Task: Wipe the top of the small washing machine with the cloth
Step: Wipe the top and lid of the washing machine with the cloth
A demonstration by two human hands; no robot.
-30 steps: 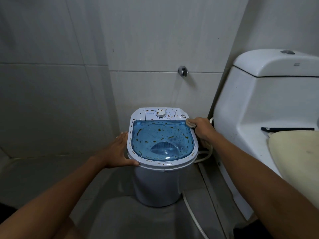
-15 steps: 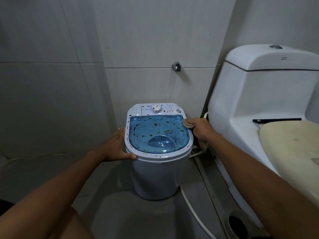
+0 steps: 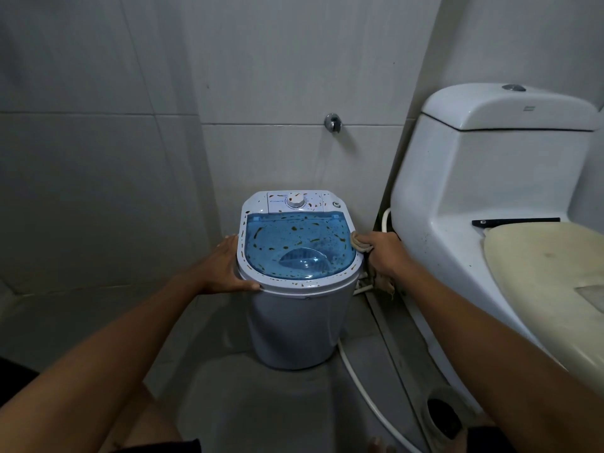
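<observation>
Gripping a bunched tan cloth (image 3: 359, 242), the fingers of the right hand (image 3: 384, 255) are curled shut around it and press its wad against the right rim of the small washing machine (image 3: 299, 276), about midway along that edge; a loose tail of the fabric hangs down below the hand, beside the tub. The left hand (image 3: 228, 269) is spread flat against the opposite rim, fingers open and extended, thumb hooked along the front lip, apparently bracing the machine so it stays put. The machine stands on the grey floor in the corner, between the tiled wall and the toilet (image 3: 490, 197) on its right, with a white hose (image 3: 366, 387) trailing from its base. Its translucent blue lid (image 3: 294, 246) is dotted with brown smears and flecks across nearly the whole surface, and more specks mark the white surround and the control panel around the timer dial (image 3: 295, 201). Judging from this, the wipe has barely started: the cloth sits at the edge, no cleaned patch stands out clearly, and the lid, the rim and the panel all remain to be done.
</observation>
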